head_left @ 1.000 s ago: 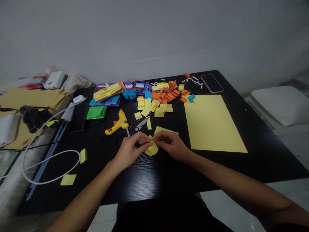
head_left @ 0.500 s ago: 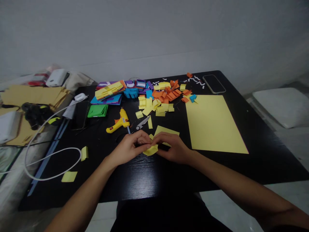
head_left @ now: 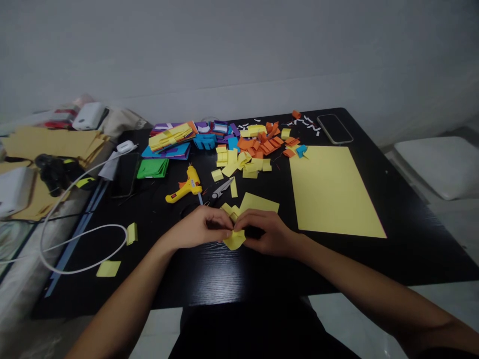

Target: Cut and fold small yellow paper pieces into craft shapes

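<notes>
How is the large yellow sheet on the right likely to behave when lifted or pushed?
Looking thin and broad, the large yellow sheet would probably feel light and sag. It lies flat on the black table, so a push may slide it. The small blue scrap at its far left corner could shift along.

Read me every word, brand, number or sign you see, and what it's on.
No text is readable.
Yellow glue gun: small labels, too small to read.
Red-and-white pack, back left: any print too blurred.
Held yellow paper: no print visible.
</notes>
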### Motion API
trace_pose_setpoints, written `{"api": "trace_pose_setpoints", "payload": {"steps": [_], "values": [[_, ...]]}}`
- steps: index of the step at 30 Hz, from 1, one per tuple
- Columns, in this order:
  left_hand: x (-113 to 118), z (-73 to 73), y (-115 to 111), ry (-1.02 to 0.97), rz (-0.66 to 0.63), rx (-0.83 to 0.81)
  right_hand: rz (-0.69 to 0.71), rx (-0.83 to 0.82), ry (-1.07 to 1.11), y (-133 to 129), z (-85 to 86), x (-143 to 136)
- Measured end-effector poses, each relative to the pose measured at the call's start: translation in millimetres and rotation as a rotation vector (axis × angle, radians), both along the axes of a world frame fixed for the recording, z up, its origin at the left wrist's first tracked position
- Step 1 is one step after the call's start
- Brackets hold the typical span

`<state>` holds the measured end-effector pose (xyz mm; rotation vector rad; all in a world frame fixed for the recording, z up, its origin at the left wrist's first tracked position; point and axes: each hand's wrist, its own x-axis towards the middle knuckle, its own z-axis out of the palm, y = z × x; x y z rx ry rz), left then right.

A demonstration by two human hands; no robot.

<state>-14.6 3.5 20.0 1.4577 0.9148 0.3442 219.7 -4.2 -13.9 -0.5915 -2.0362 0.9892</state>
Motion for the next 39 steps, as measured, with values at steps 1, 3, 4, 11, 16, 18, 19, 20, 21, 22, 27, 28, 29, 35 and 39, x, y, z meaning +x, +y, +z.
{"api": "trace_pose_setpoints", "payload": {"steps": [1, 3, 4, 11, 16, 18, 19, 20, 21, 22, 27, 28, 29, 35, 39], "values": [[-0.2, 0.2, -0.3, 0.012, -0.011, 0.010, 0.011, 0.002, 0.004, -0.5, -0.3, -0.3], [-0.3, 1.1, -1.0, 0.046, -0.024, 0.032, 0.032, 0.011, 0.016, -1.3, -0.3, -0.8], [-0.1, 1.8, -1.4, 0.067, -0.026, 0.040, 0.040, 0.012, 0.019, -1.6, -0.1, -1.0], [0.5, 5.0, -2.4, 0.125, -0.047, 0.054, 0.048, -0.029, 0.006, -1.9, 1.9, -0.7], [-0.1, 3.5, -1.6, 0.118, -0.079, 0.072, 0.048, -0.041, -0.014, -1.6, 2.9, -0.8], [-0.1, 2.6, -1.4, 0.103, -0.081, 0.073, 0.042, -0.047, -0.022, -1.6, 3.3, -1.0], [0.1, 2.2, -1.4, 0.093, -0.079, 0.072, 0.039, -0.048, -0.024, -1.6, 3.3, -1.1], [0.4, 1.9, -1.3, 0.083, -0.079, 0.069, 0.037, -0.049, -0.025, -1.6, 3.2, -1.2], [0.8, 1.8, -1.3, 0.077, -0.078, 0.068, 0.033, -0.050, -0.025, -1.6, 2.9, -1.2], [1.2, 1.8, -1.2, 0.073, -0.076, 0.066, 0.030, -0.055, -0.024, -1.5, 2.6, -1.2], [2.6, 5.6, -0.4, 0.077, -0.038, -0.016, 0.023, -0.119, -0.013, -0.2, 0.3, -0.2], [2.7, 6.8, -0.3, 0.076, -0.031, -0.045, 0.022, -0.123, -0.013, 0.0, 0.1, 0.0], [2.9, 8.0, -0.4, 0.075, -0.031, -0.068, 0.023, -0.122, -0.016, -0.1, 0.0, 0.1], [5.4, 6.9, -3.3, 0.106, -0.095, 0.010, 0.024, -0.068, -0.036, -3.3, -1.0, -1.1], [5.1, 2.1, -4.0, 0.102, -0.127, 0.019, 0.050, -0.056, -0.025, -3.8, -3.0, -1.4]]}}
